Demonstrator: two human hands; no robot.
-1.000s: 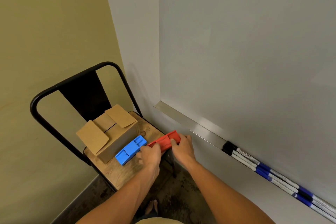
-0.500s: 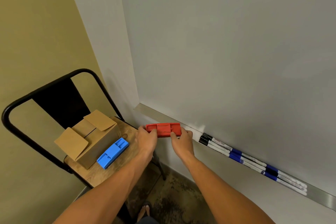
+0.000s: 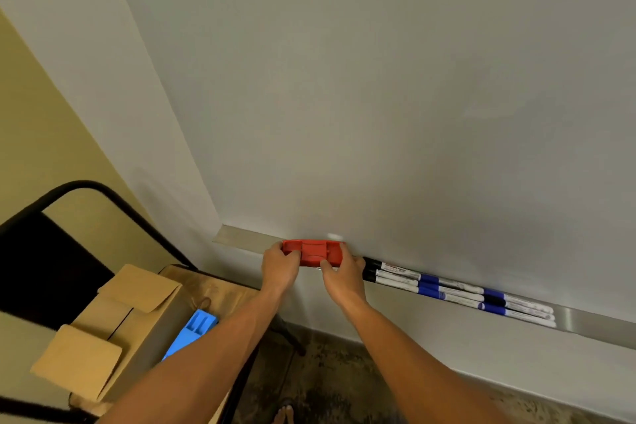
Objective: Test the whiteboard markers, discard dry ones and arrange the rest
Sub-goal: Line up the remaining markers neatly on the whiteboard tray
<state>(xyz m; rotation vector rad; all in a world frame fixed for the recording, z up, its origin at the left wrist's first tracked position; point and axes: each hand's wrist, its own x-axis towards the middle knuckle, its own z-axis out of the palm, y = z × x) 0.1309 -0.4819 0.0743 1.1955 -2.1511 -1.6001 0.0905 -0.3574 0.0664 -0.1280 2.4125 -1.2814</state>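
Hands: left hand (image 3: 280, 265) and right hand (image 3: 342, 274) both grip red eraser (image 3: 311, 251) at tray (image 3: 585, 320).
Markers: markers (image 3: 457, 291) lined up in tray.
Progress: arranging looks nearly done; blue eraser (image 3: 194, 329) left on chair (image 3: 192, 274).

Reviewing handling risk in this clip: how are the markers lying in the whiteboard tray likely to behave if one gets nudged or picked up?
The markers look like slim, round, rigid barrels, so they would probably roll if nudged. The tray they lie along likely stops them falling. They seem light, easy for one hand. They lie packed side by side, so lifting one may disturb its neighbours.

Brushed metal tray (image 3: 585, 320), cardboard box (image 3: 137, 317)
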